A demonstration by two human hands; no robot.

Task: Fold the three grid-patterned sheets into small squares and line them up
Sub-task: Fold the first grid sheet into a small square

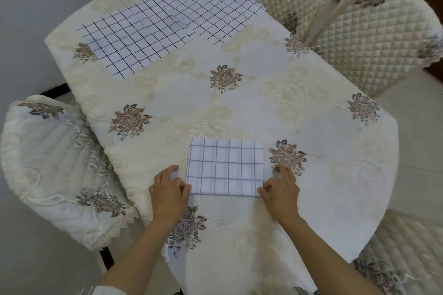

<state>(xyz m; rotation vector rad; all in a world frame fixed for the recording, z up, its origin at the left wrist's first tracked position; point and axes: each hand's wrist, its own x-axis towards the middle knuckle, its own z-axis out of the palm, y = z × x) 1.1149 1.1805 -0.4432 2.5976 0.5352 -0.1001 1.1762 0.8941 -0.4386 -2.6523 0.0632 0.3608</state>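
While a left flat sheet (pixel 134 38) and a right flat sheet (pixel 206 7), both grid-patterned, lie unfolded and overlapping along the far edge of the cloth-covered surface (pixel 239 108), a third, partly folded sheet (pixel 226 166) rests by the near edge. A person's left hand (pixel 167 187) pinches its near left corner and the right hand (pixel 281 187) pinches its near right corner. It looks thin, light and limp, likely to slide on the cloth, so taking both near corners and lifting them together seems the surest hold for the next fold.
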